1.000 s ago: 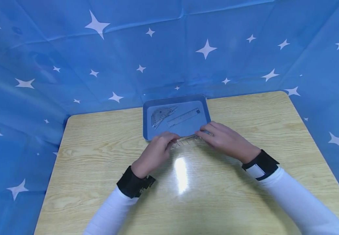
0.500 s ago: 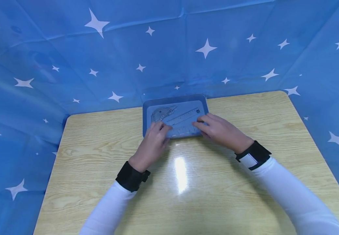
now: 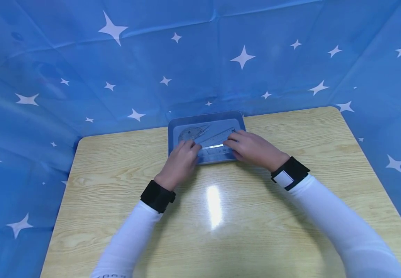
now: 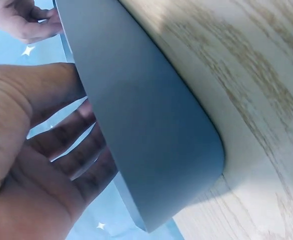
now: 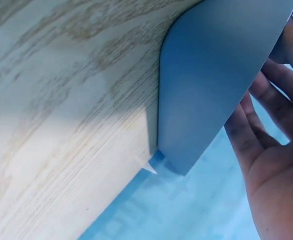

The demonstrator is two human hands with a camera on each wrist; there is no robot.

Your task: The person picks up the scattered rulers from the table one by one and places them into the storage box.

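Note:
A shallow blue tray (image 3: 171, 141) stands at the back of the table. My left hand (image 3: 179, 164) and right hand (image 3: 256, 150) reach over its front part, each pinching one end of a clear plastic ruler (image 3: 213, 146). The ruler spans the gap between the hands and catches a bright glare. Behind it in the tray lie another clear ruler (image 3: 217, 137), a clear protractor (image 3: 188, 133) and what looks like a clear set square (image 3: 203, 129). In both wrist views the tray's outer wall (image 4: 141, 105) hides the fingertips and the held ruler.
The wood-grain table (image 3: 117, 170) surrounds the tray on the left, right and front. A blue cloth with white stars (image 3: 200, 58) hangs right behind the tray and along both sides. A light reflection shines on the table before the tray.
Both hands have moved forward with the ruler, from the tray's front edge to over its inside. The other things in the tray have stayed in place.

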